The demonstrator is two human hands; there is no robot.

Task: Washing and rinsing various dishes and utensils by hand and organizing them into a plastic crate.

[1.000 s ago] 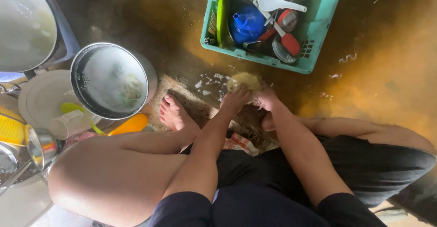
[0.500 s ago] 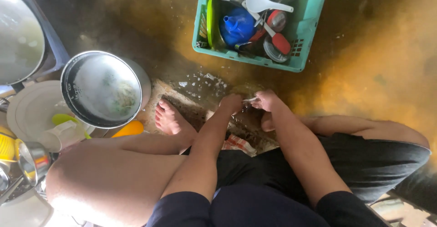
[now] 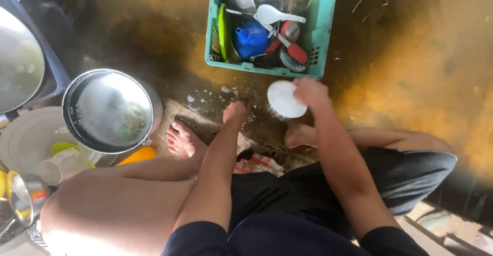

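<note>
- Surface: a wet, stained floor, dark at the upper left and yellow-brown toward the right. The person squats low, with bare feet on a wet board beneath the hands.
- Right hand: the fingers are closed on the edge of a small white round lid. The grip sits on the lid's right rim.
- Lid: its flat face is turned up toward the camera. As a disc it shows no long axis. It hangs just below the near wall of the teal plastic crate, apart from it.
- Left hand: curled loosely near the floor, well to the left of the lid. Whether it holds anything cannot be told; the fingers are blurred.
- Crate contents, beyond the right fingers: a blue lidded jug, a white spoon, a green plate on edge, and metal ware.
- Left of the left fingers: a steel pot standing open, with residue inside.
- Further left of the pot: a white plate, and a clear cup lying on its side.
- An orange item lies just below the pot.
</note>
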